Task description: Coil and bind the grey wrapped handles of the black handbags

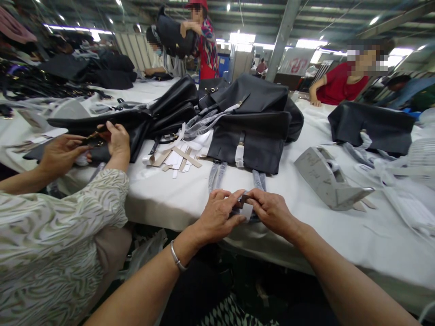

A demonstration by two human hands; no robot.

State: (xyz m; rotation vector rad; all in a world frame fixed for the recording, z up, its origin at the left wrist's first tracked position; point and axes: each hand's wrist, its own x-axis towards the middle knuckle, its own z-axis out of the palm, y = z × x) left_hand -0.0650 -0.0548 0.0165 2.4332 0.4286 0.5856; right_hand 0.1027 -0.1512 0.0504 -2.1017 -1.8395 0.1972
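Note:
In front of me a black handbag [249,140] lies on the cloth-covered table. Its strap, wrapped in clear plastic [216,175], runs down toward me to the table's edge. My left hand [222,213] is closed on this strap, its fingers pinching near a small white and brown card strip [247,210]. From the other side my right hand [272,210] pinches the strip between thumb and fingers. The strap section under my fingers is mostly hidden. White wrapping covers part of the bag's front tab [240,153].
Loose card strips [180,158] lie left of the bag, and a grey tape dispenser [331,179] stands at right. More black bags [258,93] are piled behind. At left, a co-worker's hands [115,138] handle another bag's hardware. Other people stand across the table.

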